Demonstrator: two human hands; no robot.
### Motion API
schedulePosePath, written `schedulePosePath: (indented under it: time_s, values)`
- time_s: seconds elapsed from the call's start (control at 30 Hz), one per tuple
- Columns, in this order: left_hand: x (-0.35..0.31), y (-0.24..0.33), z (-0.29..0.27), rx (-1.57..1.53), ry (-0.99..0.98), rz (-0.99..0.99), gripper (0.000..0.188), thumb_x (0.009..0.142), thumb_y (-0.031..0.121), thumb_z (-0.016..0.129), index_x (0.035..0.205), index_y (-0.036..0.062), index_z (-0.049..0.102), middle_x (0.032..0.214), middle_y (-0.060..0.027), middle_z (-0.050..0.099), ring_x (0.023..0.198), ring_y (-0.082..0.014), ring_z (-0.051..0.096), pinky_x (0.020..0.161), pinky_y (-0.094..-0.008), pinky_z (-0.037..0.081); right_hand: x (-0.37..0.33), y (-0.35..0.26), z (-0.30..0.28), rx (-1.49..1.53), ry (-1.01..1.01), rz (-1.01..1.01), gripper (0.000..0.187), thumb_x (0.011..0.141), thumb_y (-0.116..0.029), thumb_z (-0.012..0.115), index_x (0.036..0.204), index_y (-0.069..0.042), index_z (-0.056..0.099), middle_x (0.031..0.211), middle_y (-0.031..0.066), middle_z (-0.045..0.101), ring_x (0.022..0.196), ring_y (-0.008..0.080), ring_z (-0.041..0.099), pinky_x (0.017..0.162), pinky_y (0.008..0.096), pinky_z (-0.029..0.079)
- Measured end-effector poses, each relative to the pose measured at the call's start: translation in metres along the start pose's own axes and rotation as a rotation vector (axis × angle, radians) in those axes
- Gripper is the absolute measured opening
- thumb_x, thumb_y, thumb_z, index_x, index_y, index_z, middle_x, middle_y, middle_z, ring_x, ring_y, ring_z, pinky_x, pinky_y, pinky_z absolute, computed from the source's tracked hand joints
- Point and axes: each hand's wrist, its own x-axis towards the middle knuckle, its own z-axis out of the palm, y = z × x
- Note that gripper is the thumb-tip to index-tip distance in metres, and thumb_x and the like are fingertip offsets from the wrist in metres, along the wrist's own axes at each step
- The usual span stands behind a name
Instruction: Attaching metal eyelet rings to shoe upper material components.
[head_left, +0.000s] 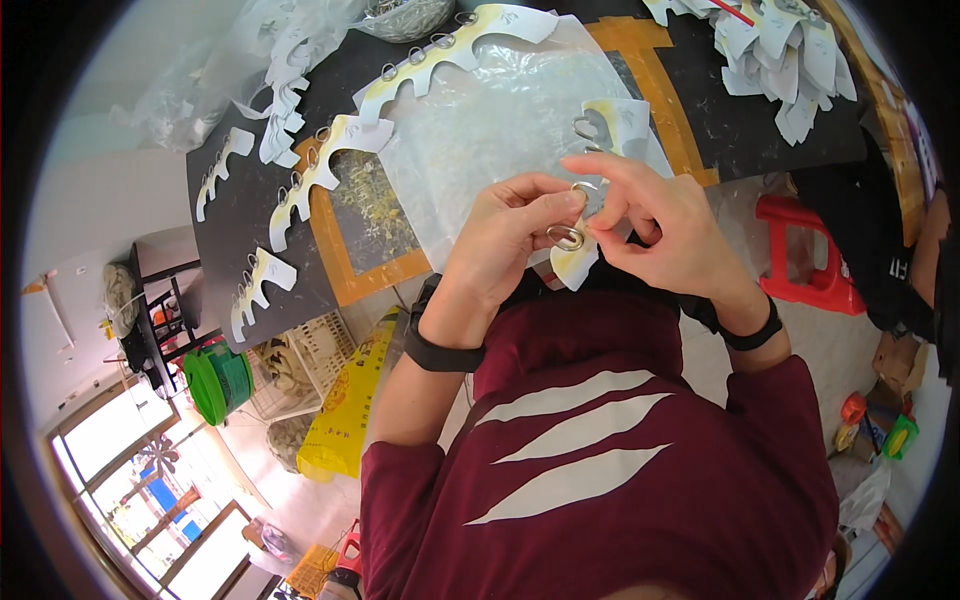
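Between my two hands, near the table's front edge, is a white scalloped card strip (574, 268) with yellowish patches and metal rings along its curved edge. My left hand (508, 228) is closed, its thumb and index finger pinching a metal ring (580, 192) at the strip. Another metal ring (565, 238) hangs just below those fingertips. My right hand (660, 225) is curled against the strip from the other side, thumb and fingers closed on it, with the index finger stretched across above. The fingers hide the strip's middle; its far end shows beyond them.
A clear plastic sheet (500, 120) covers the black table's middle, edged by brown tape (385, 277). Ringed strips (325, 165) lie to the left and at the back. White card pieces (785, 60) are heaped at the far right. A red stool (800, 265) stands right of the table.
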Motion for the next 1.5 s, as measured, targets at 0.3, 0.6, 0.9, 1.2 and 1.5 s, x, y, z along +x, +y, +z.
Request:
schedulePosePath:
  time_s: [0.3,0.6,0.9,1.2,1.5]
  values:
    - [0.001,-0.002,-0.002,0.016,0.007,-0.012,0.014,0.079,0.013,0.066,0.088,0.0028,0.063,0.078,-0.0031,0.061,0.069,-0.0092,0.058,0.063,-0.0210,0.046,0.002,0.006,-0.004,0.005,-0.079,0.004,0.053,0.070,0.002,0.061,0.120,-0.012,0.051,0.062,0.0024,0.055,0.052,0.0144,0.058,0.050,0.0242,0.048]
    - [-0.005,0.012,0.002,-0.034,-0.067,0.000,0.031,0.081,0.011,0.063,0.107,-0.0011,0.052,0.083,-0.0079,0.061,0.074,-0.0120,0.061,0.060,-0.0236,0.048,0.002,0.014,0.004,-0.306,0.047,-0.267,0.057,0.067,0.002,0.067,0.121,-0.007,0.052,0.070,0.0017,0.063,0.048,0.0137,0.052,0.046,0.0236,0.039]
    - [-0.001,0.013,-0.005,-0.086,0.033,0.077,0.050,0.078,0.007,0.067,0.118,-0.0013,0.040,0.090,-0.0123,0.063,0.077,-0.0147,0.061,0.067,-0.0258,0.048,-0.006,0.020,0.006,-0.488,0.031,-0.507,0.039,0.074,-0.002,0.060,0.113,-0.007,0.058,0.085,0.0037,0.066,0.050,0.0136,0.051,0.049,0.0240,0.037]
    - [-0.012,0.012,0.006,0.352,0.120,0.402,0.041,0.078,0.004,0.067,0.108,0.0030,0.040,0.072,-0.0037,0.058,0.067,-0.0091,0.054,0.063,-0.0210,0.042,-0.010,0.017,0.019,0.877,0.386,0.347,0.049,0.082,-0.005,0.060,0.123,0.002,0.035,0.092,0.0112,0.062,0.086,0.0137,0.057,0.076,0.0238,0.042]
    - [-0.017,0.005,0.011,0.497,0.128,0.533,0.046,0.080,0.009,0.067,0.117,-0.0002,0.041,0.072,-0.0032,0.058,0.068,-0.0077,0.054,0.060,-0.0200,0.042,0.001,0.020,0.025,0.896,0.352,0.407,0.069,0.076,-0.005,0.066,0.129,0.014,0.025,0.082,0.0077,0.061,0.080,0.0110,0.057,0.068,0.0219,0.042]
